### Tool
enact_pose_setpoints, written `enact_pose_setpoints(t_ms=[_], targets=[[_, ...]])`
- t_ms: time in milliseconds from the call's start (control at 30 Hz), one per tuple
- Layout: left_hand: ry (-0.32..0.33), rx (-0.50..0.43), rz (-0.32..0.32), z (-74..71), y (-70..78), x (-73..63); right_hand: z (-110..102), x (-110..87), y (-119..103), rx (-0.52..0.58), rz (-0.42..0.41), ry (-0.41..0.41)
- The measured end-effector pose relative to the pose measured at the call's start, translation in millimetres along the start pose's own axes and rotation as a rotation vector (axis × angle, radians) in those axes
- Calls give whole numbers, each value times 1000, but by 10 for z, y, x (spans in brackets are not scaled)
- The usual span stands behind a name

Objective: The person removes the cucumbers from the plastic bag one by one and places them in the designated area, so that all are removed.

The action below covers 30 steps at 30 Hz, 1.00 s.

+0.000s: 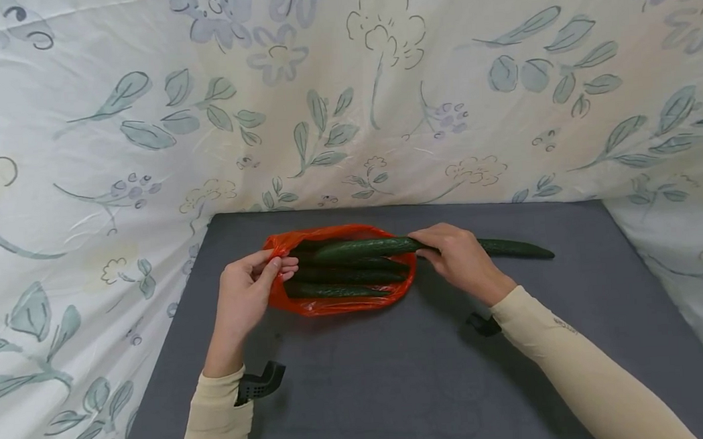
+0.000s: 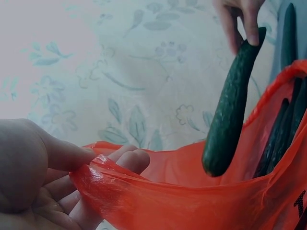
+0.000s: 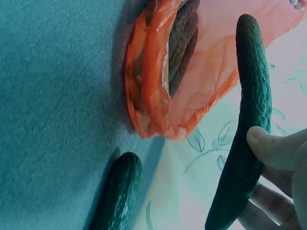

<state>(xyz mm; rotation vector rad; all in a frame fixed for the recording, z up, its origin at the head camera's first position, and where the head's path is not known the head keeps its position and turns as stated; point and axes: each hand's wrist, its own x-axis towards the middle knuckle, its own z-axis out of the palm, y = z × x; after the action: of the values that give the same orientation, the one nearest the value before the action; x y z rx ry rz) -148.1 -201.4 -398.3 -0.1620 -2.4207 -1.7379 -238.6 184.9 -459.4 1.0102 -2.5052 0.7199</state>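
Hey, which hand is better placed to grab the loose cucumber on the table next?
Probably the right hand: it is nearer the loose cucumber, though it must first release the held cucumber. The left hand is farther off, pinching the bag.

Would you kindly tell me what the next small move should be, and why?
Probably the right hand should lower the held cucumber into the red bag: the left hand pinches its rim, the mouth gapes, and the held cucumber's free end is over the opening.
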Motion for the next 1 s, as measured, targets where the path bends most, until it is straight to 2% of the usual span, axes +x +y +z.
enact_pose_setpoints(t_ms=[267, 533, 1000], targets=[[2, -2, 17, -8, -16, 20, -136, -94, 64, -30, 5, 15], [5, 14, -3, -26, 1, -12, -235, -223, 130, -56, 22, 16], [4, 12, 7, -22, -28, 5, -476, -479, 374, -102, 63, 70]])
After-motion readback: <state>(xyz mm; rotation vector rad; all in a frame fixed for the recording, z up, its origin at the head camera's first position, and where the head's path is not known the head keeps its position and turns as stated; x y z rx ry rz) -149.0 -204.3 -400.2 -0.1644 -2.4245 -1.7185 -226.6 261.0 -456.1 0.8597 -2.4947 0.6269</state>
